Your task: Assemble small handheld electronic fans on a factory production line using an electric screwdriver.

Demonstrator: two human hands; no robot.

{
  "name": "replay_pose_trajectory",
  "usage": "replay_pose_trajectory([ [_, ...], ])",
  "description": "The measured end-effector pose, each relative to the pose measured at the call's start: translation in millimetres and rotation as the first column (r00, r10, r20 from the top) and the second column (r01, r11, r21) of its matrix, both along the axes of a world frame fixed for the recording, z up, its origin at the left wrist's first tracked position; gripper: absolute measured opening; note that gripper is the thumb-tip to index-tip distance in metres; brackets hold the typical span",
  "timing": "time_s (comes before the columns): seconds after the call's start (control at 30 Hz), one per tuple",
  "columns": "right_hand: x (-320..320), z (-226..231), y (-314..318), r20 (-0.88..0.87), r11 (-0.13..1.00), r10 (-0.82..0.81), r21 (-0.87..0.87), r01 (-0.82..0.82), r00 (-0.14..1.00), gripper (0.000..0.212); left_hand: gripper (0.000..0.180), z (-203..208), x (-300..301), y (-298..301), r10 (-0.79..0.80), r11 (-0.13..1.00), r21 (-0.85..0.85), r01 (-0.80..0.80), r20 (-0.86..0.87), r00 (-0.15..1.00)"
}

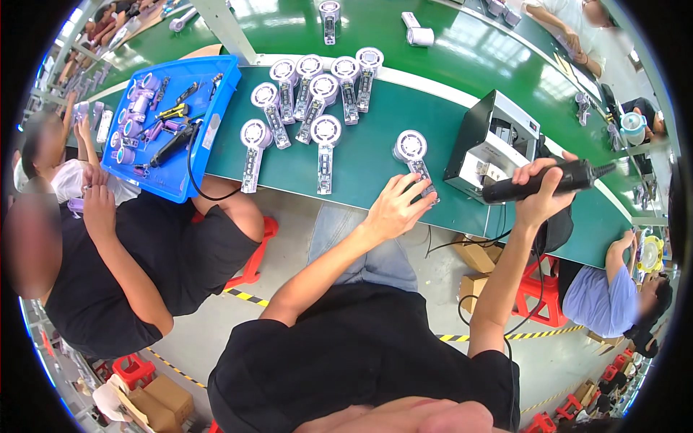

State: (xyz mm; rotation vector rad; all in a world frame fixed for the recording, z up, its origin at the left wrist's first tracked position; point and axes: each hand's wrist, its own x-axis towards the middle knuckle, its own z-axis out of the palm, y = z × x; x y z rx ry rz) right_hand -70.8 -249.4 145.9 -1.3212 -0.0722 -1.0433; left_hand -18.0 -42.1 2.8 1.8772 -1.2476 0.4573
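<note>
Okay, fan (411,147) lies by the near edge of the green table (289,172), right of mid, round head away from that edge, handle toward it. Left hand (395,205) is on the handle: fingers half open, loosely bent over it, covering part of it; can't tell if they actually pinch it or only rest there. Right hand (538,193) is wrapped firmly round a black electric screwdriver (509,189), held up over the table's near edge toward the right corner, roughly level. Ribbed end points right; middle is hidden by fingers, and I can't make out a bit. Screwdriver overlaps the lower front of a black-and-silver box (469,137), so that part is blocked. Some dark item (557,232) behind the right wrist: mostly covered, can't identify. Eight more fans (325,131) sit left of centre, some overlapping. Blue bin (216,128) at the table's left end holds jumbled parts and tools, small ones unreadable. Lower forearm cords cross; routing unclear.
</note>
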Motion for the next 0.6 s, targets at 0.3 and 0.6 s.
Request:
replay_pose_trajectory([
  [0.3,2.3,-31.2,47.5,-0.007,0.998,0.054,0.014,-0.054,0.999,0.044,0.029,-3.3,0.1,-1.4,0.004,1.000,0.026,-0.005,0.043,0.999],
  [0.6,4.0,-37.4,48.7,-0.076,0.995,0.052,-0.086,-0.058,0.996,0.041,0.032,-5.6,0.5,-2.6,0.029,0.998,0.046,-0.033,0.072,0.997],
])
